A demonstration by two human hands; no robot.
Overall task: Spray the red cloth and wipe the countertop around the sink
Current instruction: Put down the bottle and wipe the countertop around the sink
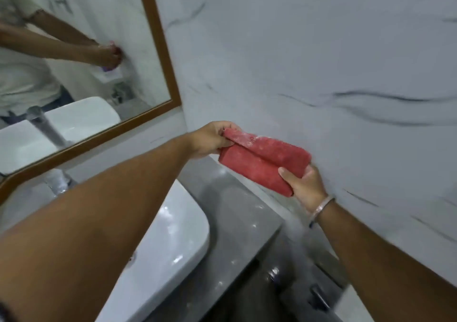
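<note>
Both my hands hold the folded red cloth [264, 159] in the air above the grey countertop [237, 212], close to the marble side wall. My left hand [210, 138] pinches the cloth's upper left edge, which shows a whitish foamy patch. My right hand [305, 185], with a metal bangle on the wrist, grips the cloth's lower right end from below. The white sink [173, 242] lies below my left forearm. No spray bottle is in sight.
A wood-framed mirror [158, 37] hangs at the left and reflects the person and the basin. A chrome tap [58, 180] stands behind the sink. The marble-patterned wall [321, 61] fills the right. A dark gap with fittings [277, 277] sits past the counter's front edge.
</note>
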